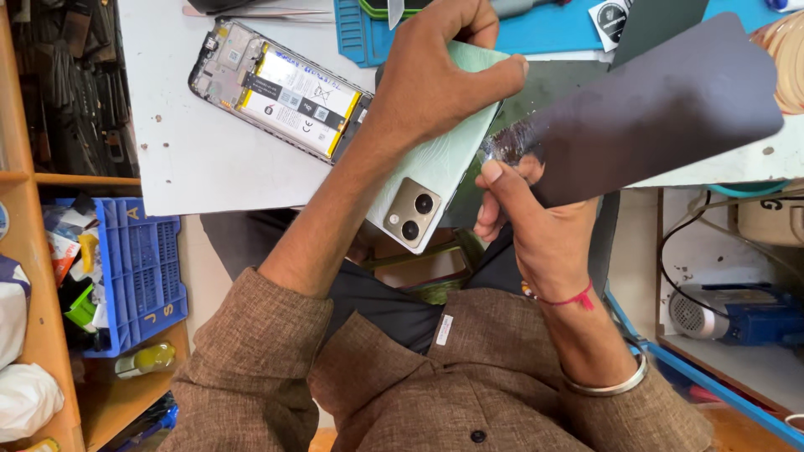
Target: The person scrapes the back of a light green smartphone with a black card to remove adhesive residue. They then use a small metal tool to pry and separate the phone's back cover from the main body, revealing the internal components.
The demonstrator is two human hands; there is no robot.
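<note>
So the left hand point(435, 75) was clamped down over the pale green phone point(435, 167), fingers wrapped across its back and thumb along the top edge, pinning it at the edge of the white table point(193, 159). The camera bump pointed toward the person's lap. The right hand point(536, 226) had a pinch grip on the corner of a big dark film sheet point(662, 117), thumb on top right where the sheet looked crinkled and shiny.

Best guess on progress: the sheet looked mostly lifted clear of the phone, fanned out to the right and touching only around that pinched corner, so the peel seemed nearly done, with just that last bit left to free. Further out, an opened phone point(280, 88) with its battery showing lay untouched on the table, and a blue crate point(134, 268) sat on the shelf at left.

Couldn't tell if the sheet was still stuck anywhere, since the left hand covered much of the phone. The blue mat point(536, 33) at the top was cut off by the frame.
</note>
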